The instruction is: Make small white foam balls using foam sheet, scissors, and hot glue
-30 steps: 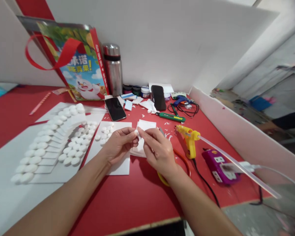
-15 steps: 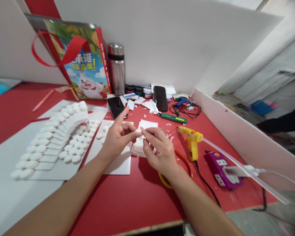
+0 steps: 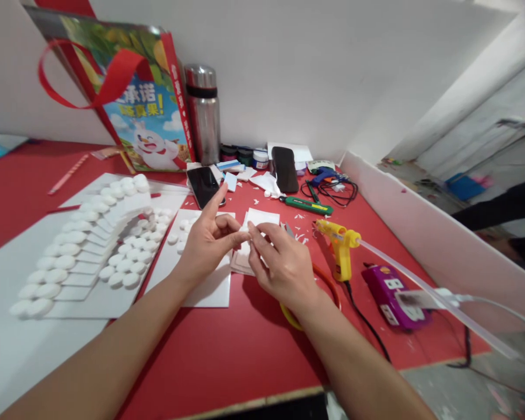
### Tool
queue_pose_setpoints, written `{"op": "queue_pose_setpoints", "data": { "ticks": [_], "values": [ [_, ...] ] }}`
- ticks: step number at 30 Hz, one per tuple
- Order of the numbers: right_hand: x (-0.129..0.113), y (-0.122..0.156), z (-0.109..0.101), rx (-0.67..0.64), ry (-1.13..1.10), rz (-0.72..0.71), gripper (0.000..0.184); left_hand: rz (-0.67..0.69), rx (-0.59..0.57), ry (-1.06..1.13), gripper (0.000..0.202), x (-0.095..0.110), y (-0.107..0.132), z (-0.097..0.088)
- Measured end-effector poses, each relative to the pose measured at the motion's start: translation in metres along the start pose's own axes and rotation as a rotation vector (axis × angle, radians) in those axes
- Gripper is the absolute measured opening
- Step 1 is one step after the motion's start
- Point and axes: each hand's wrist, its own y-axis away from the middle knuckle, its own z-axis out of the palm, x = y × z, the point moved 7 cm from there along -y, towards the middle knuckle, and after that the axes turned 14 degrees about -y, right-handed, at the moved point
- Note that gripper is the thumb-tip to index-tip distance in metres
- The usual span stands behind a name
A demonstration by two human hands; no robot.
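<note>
My left hand (image 3: 210, 242) and my right hand (image 3: 280, 265) meet above the red table (image 3: 227, 350), fingertips pinched together on a small white foam piece (image 3: 246, 235). The left index finger sticks out straight while thumb and other fingers pinch. Under the hands lie a white foam sheet (image 3: 210, 291) and a stack of white foam squares (image 3: 256, 224). Yellow-handled scissors (image 3: 319, 280) lie half hidden beneath my right wrist.
Rows of white foam ovals (image 3: 91, 239) cover white boards at left. A yellow glue gun (image 3: 339, 248) with a long stick, a purple power strip (image 3: 394, 294), a green utility knife (image 3: 306, 205), two phones (image 3: 205, 185), a steel flask (image 3: 202, 114) and a gift bag (image 3: 135, 99) ring the hands.
My left index finger has lifted out straight from a closed pinch. Both hands stay joined on the small white piece; the view shifted slightly.
</note>
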Motion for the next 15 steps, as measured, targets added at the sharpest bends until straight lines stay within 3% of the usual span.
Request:
{"op": "queue_pose_setpoints", "data": {
  "ticks": [6,12,15],
  "values": [
    [0.015,0.0,-0.005,0.136,-0.508,0.19,0.043,0.033,-0.054,0.026,0.105,-0.003,-0.002,0.0],
    [0.053,0.008,0.01,0.301,-1.12,0.769,0.021,-0.01,-0.105,0.049,0.102,-0.004,0.002,0.008],
    [0.055,0.009,0.021,0.29,-1.315,0.889,0.017,-0.006,-0.151,0.031,0.1,-0.003,0.003,0.014]
  ]
}}
